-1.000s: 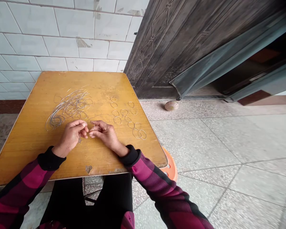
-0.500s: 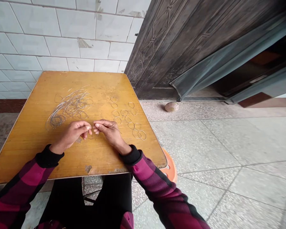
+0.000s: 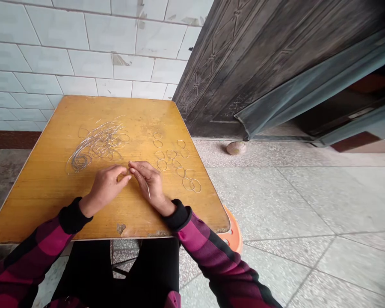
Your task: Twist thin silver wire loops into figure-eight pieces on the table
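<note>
Over the near middle of the wooden table (image 3: 141, 216), my two hands meet fingertip to fingertip. My right hand (image 3: 148, 182) is closed in a pinch on a thin metal wire (image 3: 148, 191), one end of which sticks out across the palm. My left hand (image 3: 107, 186) pinches at the same spot, thumb and forefinger around the wire's other part, which is mostly hidden by the fingers. Beyond the left hand lies a tangled heap of silvery wires (image 3: 98, 143). To the right of my right hand are several wires bent into figure-eight loops (image 3: 188, 183).
An orange stool (image 3: 234, 233) shows under the table's right corner. White wall tiles (image 3: 109, 32) rise behind the table. A dark carved wooden door (image 3: 218, 85) with a grey-green curtain (image 3: 276, 102) stands to the right, and a rounded pinkish object (image 3: 236, 148) sits on the floor before it.
My hands have come together from a small gap. My right hand has turned palm up, showing the wire end. The whole view has shifted slightly.
</note>
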Available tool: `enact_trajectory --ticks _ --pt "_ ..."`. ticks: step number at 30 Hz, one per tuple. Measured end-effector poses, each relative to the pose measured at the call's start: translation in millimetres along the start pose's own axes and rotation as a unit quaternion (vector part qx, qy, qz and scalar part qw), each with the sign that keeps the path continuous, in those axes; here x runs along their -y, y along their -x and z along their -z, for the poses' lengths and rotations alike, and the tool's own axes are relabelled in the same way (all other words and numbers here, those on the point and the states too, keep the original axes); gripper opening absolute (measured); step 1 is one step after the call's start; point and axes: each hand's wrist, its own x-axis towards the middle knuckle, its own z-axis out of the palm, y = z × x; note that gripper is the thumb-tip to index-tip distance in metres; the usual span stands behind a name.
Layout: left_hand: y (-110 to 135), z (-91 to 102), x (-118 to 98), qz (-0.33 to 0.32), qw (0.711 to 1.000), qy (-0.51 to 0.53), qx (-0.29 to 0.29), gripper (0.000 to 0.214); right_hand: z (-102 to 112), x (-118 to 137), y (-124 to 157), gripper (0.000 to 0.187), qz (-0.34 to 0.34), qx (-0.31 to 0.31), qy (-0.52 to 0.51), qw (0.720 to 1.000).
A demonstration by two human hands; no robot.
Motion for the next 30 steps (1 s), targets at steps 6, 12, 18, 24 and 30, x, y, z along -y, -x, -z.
enact_trajectory --ticks 6,12,18,24,30 --pt "-6.2 -5.4 16.1 0.117 0.982 0.136 0.064 0.007 -1.3 -0.8 4.8 0.030 0.074 0.039 0.041 0.996" --pt "-10.8 -3.3 12.1 0.194 0.908 0.366 0.057 0.016 4.3 1.3 2.7 0.032 0.155 0.053 0.088 0.983" --pt "-12.9 -3.2 13.1 0.294 0.817 0.492 0.066 0.011 12.0 1.2 1.2 0.034 0.177 0.090 0.108 0.974" --pt "-13.0 -3.4 12.5 0.332 0.764 0.549 0.064 0.012 14.4 4.0 2.0 0.032 0.181 0.084 0.132 0.971" --pt "-13.5 -3.8 11.6 0.362 0.723 0.586 0.057 0.019 14.6 8.3 1.4 0.032 0.226 0.083 0.175 0.955"
